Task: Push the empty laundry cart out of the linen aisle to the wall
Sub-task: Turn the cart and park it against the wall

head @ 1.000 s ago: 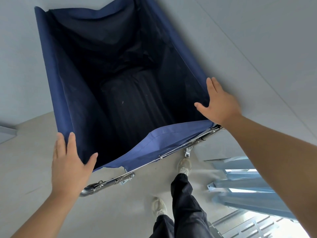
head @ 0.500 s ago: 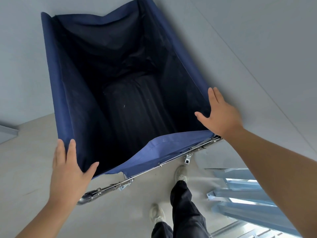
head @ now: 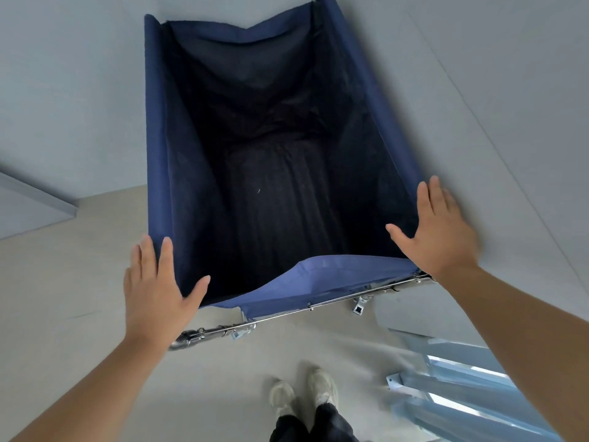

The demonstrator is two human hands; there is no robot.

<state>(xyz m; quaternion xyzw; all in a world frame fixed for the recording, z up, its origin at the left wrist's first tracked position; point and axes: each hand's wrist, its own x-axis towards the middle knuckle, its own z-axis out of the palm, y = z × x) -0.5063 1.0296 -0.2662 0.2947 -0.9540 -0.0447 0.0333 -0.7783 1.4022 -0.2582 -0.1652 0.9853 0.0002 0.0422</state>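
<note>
**Flat hands at near corners of empty blue cart**

Left hand [head: 156, 291]: arm extended, palm down, fingers straight and spread, thumb splayed right over the near-left corner of the deep rectangular laundry cart with dark-blue fabric liner [head: 159, 161]. Released, not gripping; fingertips lie at the liner's left edge, but contact cannot be confirmed. Right hand [head: 436, 231]: arm extended from the right, palm flat, fingers straight, thumb pointing left into the opening. Slightly blurred. Also released, at the near-right corner against or just above the liner; which one, cannot tell.

No brand, label or writing readable anywhere.

Cart: woven cloth walls, creased, inside dark and empty, ribbed black bottom. Near edge of liner sags in a fold over a shiny chrome metal tube rail [head: 287, 311] with small clips and brackets. Cart sits centre frame, its right side just beside the smooth pale grey wall [head: 478, 90], its far end near another grey wall.

Matte beige floor [head: 63, 298] below. Light-blue metal shelf frame [head: 462, 387] near right. Person's white sneakers [head: 302, 393] and dark trousers at the near edge.
</note>
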